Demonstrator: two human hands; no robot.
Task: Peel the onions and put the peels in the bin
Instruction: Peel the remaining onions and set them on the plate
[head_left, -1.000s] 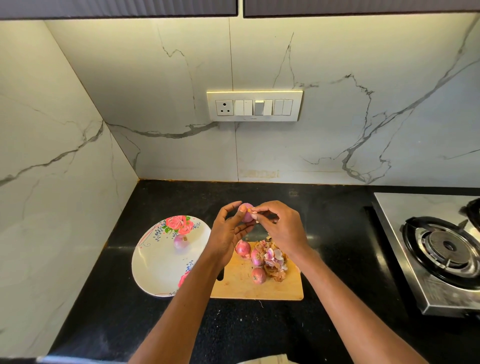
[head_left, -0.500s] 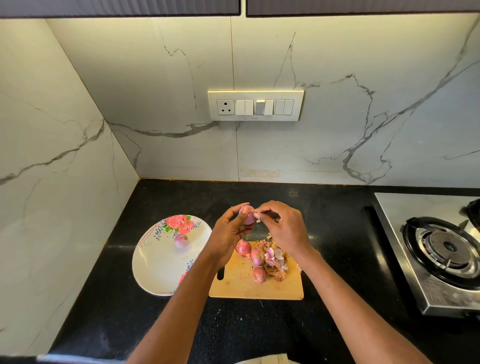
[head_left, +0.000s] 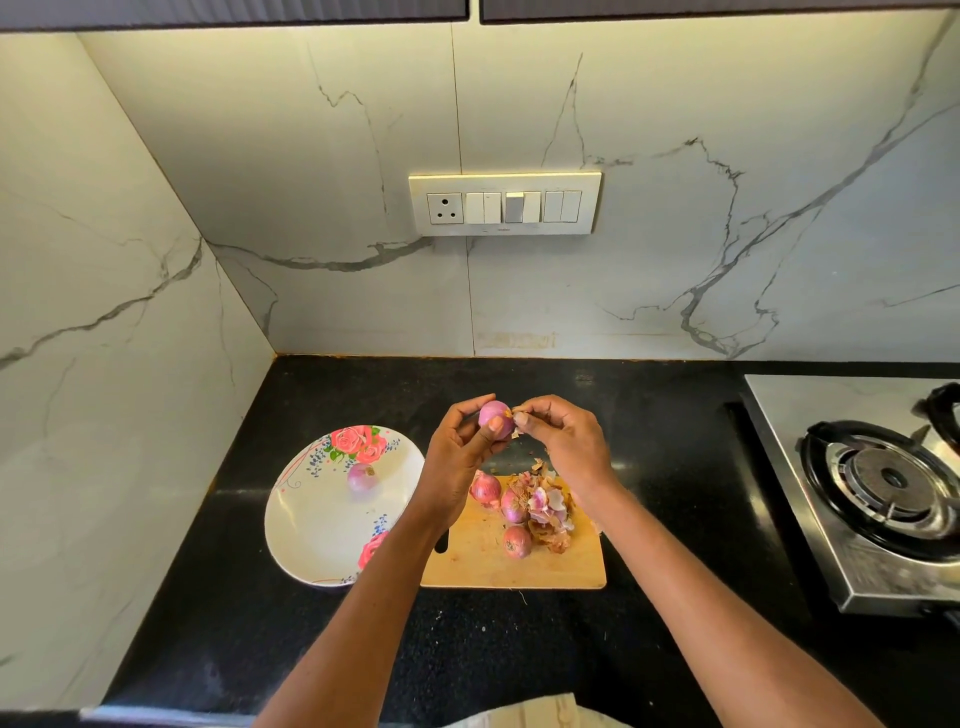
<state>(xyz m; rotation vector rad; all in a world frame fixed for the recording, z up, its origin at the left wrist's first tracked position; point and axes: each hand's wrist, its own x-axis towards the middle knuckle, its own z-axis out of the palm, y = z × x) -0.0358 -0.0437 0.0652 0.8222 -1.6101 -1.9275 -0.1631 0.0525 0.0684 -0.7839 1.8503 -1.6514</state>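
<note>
Our left hand (head_left: 462, 447) grips a small onion (head_left: 493, 414) above the cutting board (head_left: 483, 564) while our right hand (head_left: 563, 441) pinches a scrap of peel (head_left: 517, 411) at its tip. Three more onions (head_left: 514, 519) sit beside a peel pile (head_left: 548, 512); one's on the plate (head_left: 317, 540).

Black speckled surface (head_left: 649, 415) under white marble-veined walls (head_left: 727, 182). Cream switch panel (head_left: 505, 203) with a socket on the back wall. Steel gas stove (head_left: 878, 499) at the right edge, dark burner ring on top. Rose-patterned white plate (head_left: 311, 519) left of a wooden cutting board (head_left: 561, 566).
</note>
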